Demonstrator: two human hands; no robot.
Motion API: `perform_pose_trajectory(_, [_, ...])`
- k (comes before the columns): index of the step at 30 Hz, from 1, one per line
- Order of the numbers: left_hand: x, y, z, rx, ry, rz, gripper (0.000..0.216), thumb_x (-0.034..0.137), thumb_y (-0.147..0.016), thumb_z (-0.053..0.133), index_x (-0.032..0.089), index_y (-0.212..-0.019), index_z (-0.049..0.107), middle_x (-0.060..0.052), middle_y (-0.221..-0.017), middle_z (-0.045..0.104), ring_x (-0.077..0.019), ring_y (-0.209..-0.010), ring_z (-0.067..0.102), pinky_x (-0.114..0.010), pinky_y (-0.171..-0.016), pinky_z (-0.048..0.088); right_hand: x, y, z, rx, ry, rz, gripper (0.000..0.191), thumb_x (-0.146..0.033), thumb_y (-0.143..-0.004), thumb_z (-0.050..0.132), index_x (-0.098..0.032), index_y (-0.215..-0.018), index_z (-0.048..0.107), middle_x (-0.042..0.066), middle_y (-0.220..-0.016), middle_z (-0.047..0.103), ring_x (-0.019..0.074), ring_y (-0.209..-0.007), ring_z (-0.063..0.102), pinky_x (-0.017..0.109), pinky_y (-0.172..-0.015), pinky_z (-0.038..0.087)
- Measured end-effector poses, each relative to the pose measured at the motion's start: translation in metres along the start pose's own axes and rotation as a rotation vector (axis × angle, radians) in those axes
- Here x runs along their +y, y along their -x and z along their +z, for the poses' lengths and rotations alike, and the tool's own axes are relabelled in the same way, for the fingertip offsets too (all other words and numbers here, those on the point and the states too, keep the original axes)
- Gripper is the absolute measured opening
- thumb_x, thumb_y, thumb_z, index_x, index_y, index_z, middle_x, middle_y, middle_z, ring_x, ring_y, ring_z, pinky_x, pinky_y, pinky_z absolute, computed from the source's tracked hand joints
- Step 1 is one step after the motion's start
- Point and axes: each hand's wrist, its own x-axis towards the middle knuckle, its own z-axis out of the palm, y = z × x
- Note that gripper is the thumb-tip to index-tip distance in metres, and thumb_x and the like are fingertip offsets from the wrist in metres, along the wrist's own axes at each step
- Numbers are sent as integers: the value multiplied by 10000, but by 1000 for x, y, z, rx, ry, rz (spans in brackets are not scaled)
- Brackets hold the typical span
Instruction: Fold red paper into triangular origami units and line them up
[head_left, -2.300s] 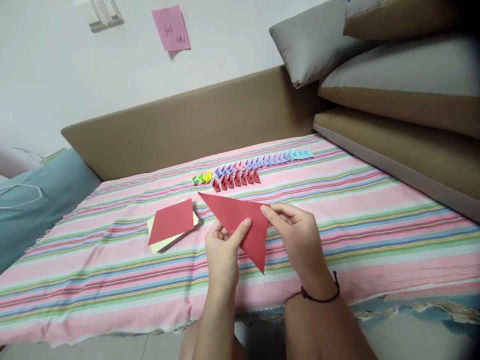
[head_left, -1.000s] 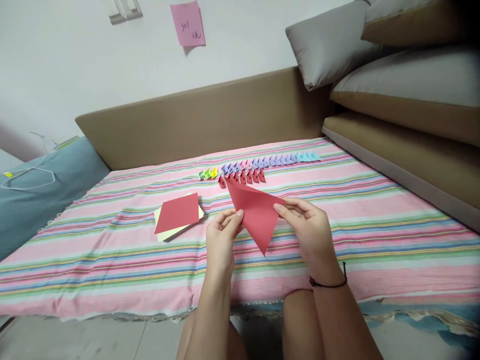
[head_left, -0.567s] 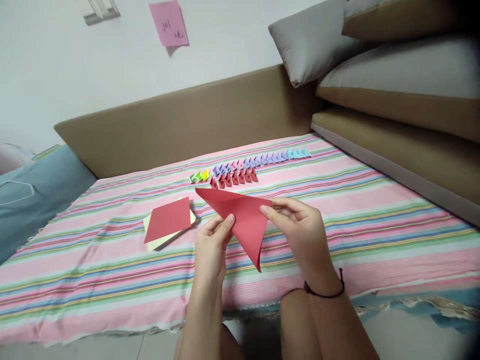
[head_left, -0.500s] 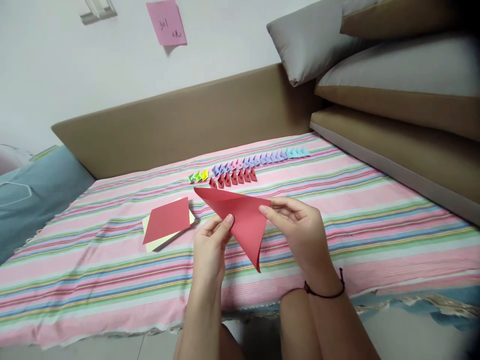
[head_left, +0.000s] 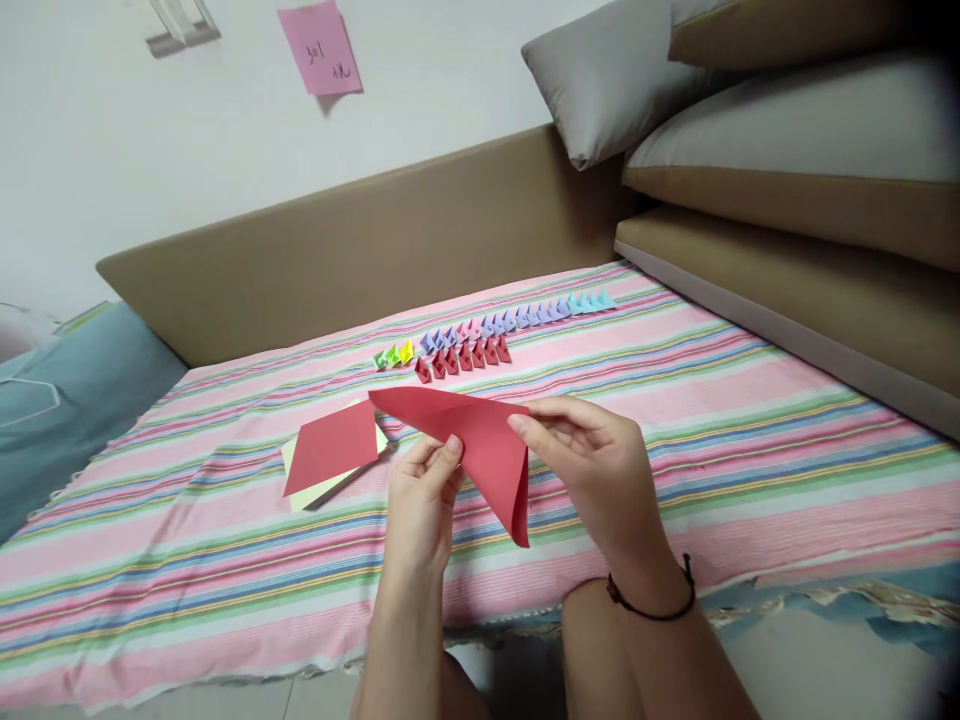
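A red paper sheet (head_left: 480,440) folded into a triangle hangs in the air above the striped cloth. My left hand (head_left: 421,500) pinches its lower left edge with thumb and fingers. My right hand (head_left: 592,465) pinches its right corner; a dark cord sits on that wrist. The triangle's long tip points left, its other tip points down. A stack of square papers (head_left: 330,462), red on top and pale yellow below, lies on the cloth just left of my left hand.
Two rows of small folded paper pieces (head_left: 487,335) in green, yellow, purple, pink, blue and red lie further back on the striped cloth (head_left: 735,420). A tan sofa back, grey and tan cushions (head_left: 787,130), a teal cushion at left and a pink wall note surround it.
The red triangle has tilted flatter and its long tip has swung further left. Both hands keep their pinch on it. The camera view shifted slightly.
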Motion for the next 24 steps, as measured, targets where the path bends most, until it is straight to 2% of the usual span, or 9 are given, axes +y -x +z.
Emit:
perform_pose_trajectory(1, [-1,0,1,-12,32,-2,174,251,-662,762,174,-806,703,-11,-772,691,-86,-636,600,-209,-662,488,-5,2,2,-3,47,-58,10,-226,-746,687,-223,-755,691,-5,-762,696,143,-715,652,246,-656,528])
perform_pose_trajectory(4, [-2,0,6,-32,172,10,181,221,-638,777,201,-790,680,10,-790,667,-82,-692,601,-193,-696,477,-19,10,6,-25,205,-275,88,-159,-761,665,-237,-756,706,-9,-762,687,137,-722,630,255,-684,509])
perform_pose_trajectory(8, [1,3,16,-105,394,39,223,158,-589,795,214,-717,621,54,-681,556,-68,-694,562,-183,-728,468,-27,19,11,-188,224,-460,171,-113,-767,649,-258,-828,715,-1,-785,691,154,-757,629,290,-715,515])
perform_pose_trajectory(11, [0,2,20,-141,530,97,153,249,-683,729,241,-751,592,59,-631,462,-81,-665,530,-239,-763,470,-23,23,16,-291,204,-611,181,-90,-761,650,-243,-837,710,10,-774,681,154,-735,614,309,-706,515])
perform_pose_trajectory(13, [-3,-2,19,-137,593,152,49,301,-786,607,258,-775,585,51,-607,414,-96,-656,517,-269,-752,464,-21,25,20,-346,213,-690,159,-73,-758,649,-211,-815,706,23,-760,673,148,-709,601,307,-673,507])
perform_pose_trajectory(17, [-7,-11,12,-67,651,258,285,346,-902,349,262,-732,562,31,-570,323,-108,-595,455,-275,-689,438,-17,31,30,-417,267,-754,148,-31,-742,647,-166,-789,690,35,-747,669,146,-718,585,307,-660,488])
perform_pose_trajectory(24, [5,-7,6,101,466,341,356,401,-902,246,281,-742,541,4,-597,293,-151,-653,413,-313,-790,396,-8,43,41,-510,385,-829,221,-44,-734,671,-160,-922,671,35,-863,683,164,-828,588,355,-759,460])
